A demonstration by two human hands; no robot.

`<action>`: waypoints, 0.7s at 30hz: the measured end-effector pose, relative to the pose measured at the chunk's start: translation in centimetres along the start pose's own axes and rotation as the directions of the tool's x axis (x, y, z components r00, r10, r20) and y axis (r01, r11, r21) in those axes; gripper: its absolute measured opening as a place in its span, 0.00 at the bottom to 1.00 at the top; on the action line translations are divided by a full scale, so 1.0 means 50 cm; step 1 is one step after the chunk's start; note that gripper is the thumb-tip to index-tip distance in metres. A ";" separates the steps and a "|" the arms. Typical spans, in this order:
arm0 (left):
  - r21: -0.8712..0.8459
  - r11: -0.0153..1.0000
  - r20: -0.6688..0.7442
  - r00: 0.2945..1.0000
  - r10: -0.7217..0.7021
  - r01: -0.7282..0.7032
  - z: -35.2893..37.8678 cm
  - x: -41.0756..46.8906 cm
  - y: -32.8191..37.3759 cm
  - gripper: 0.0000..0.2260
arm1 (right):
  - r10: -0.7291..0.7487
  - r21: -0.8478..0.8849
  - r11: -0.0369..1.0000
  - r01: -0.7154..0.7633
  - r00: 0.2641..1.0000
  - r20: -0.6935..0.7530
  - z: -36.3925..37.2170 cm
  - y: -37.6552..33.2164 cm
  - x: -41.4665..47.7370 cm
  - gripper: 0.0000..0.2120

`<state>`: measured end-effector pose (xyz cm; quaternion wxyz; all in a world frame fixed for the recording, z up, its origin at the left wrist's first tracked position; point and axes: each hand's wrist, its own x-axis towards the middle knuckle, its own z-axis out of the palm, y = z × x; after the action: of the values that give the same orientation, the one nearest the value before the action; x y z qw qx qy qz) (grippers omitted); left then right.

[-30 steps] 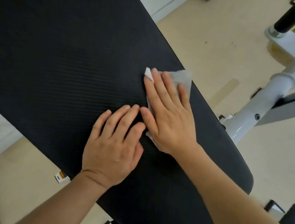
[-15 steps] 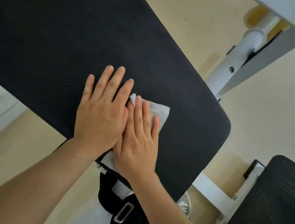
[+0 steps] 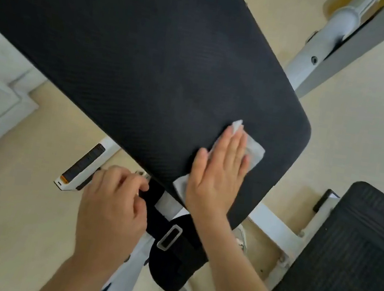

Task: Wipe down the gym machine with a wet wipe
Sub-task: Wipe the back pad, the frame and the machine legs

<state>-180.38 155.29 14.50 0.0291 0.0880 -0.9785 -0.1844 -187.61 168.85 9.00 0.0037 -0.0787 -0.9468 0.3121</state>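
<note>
Pressing the wet wipe (image 3: 254, 151) flat-fingered on the black pad (image 3: 148, 65) with my right hand (image 3: 216, 176); left hand (image 3: 110, 212) curled, grip unclear.

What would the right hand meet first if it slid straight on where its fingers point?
The right hand, flat on the white wet wipe, would likely meet only black textured pad, then the pad's far edge; the way looks free.

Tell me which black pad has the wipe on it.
The large pad across the upper left: the right hand presses the white wipe near its rounded end. The smaller pad, lower right, has none.
</note>
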 end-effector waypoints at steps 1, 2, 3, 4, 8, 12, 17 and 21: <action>-0.052 0.984 0.065 0.984 -0.168 0.171 0.009 -0.024 -0.011 0.11 | -0.166 -0.059 0.984 0.169 0.985 0.054 0.022 -0.035 -0.050 0.30; -0.089 0.933 0.150 0.931 -0.334 0.349 0.020 -0.044 -0.022 0.12 | -0.281 -0.105 0.951 0.291 0.954 0.099 0.038 -0.066 -0.079 0.30; -0.115 0.858 0.244 0.851 -0.465 0.501 0.031 -0.060 -0.029 0.15 | -0.344 -0.130 0.924 0.359 0.930 0.128 0.046 -0.088 -0.086 0.30; -0.138 0.779 0.329 0.771 -0.546 0.611 0.042 -0.073 -0.033 0.18 | -0.383 -0.139 0.906 0.400 0.914 0.132 0.049 -0.102 -0.078 0.31; -0.190 0.708 0.423 0.708 -0.566 0.680 0.067 -0.100 -0.014 0.20 | -0.563 -0.157 0.799 0.580 0.814 0.142 0.025 -0.089 -0.015 0.30; -0.230 0.675 0.459 0.689 -0.560 0.702 0.068 -0.109 0.001 0.15 | -0.172 -0.099 0.980 0.175 0.984 0.033 -0.010 0.075 0.000 0.30; -0.255 0.632 0.451 0.668 -0.592 0.732 0.074 -0.122 0.018 0.12 | 0.335 0.069 0.942 -0.330 0.936 -0.104 -0.007 0.115 -0.003 0.33; -0.200 0.621 0.449 0.634 -0.630 0.758 0.079 -0.130 0.061 0.18 | -0.189 -0.092 0.978 0.187 0.982 -0.013 0.042 -0.057 -0.056 0.31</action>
<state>-174.82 160.68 11.76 -0.1966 0.4248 -0.8007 -0.3739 -185.38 164.92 9.15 0.0399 0.0075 -0.9630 0.2664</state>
